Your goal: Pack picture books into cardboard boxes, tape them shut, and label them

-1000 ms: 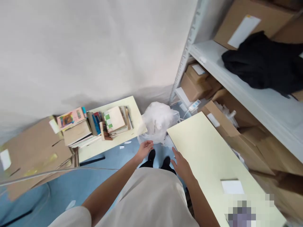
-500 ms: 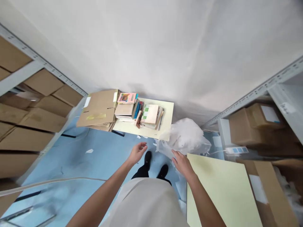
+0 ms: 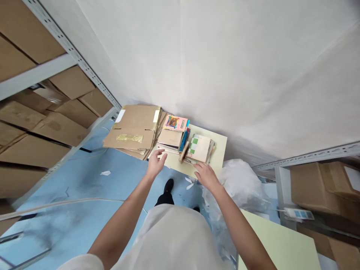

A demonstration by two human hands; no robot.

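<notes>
My left hand (image 3: 156, 163) is open, thumb apart from the fingers, near the front of the left pile of books (image 3: 170, 138). A pink book (image 3: 176, 123) with a colourful cover tops that pile. My right hand (image 3: 206, 175) is also open, its fingertips close to the front edge of the right pile of books (image 3: 201, 148); whether they touch it I cannot tell. On this pile lies a cream book with green squares. A brown, narrow object (image 3: 184, 152) leans between the two piles. Everything stands on a pale yellow table (image 3: 219, 150).
Flattened cardboard boxes (image 3: 136, 122) overlap the table's left end. A bulging translucent plastic bag (image 3: 242, 183) sits at its right, before another pale yellow tabletop (image 3: 278, 243). Shelves of cartons (image 3: 62, 127) flank both sides. A cable (image 3: 70, 202) crosses the left; paper scraps (image 3: 105, 173) lie on the floor.
Both hands have come forward to the table's front edge, the left toward the left pile and the right toward the right pile. The view has shifted closer and turned, placing the books further right.
</notes>
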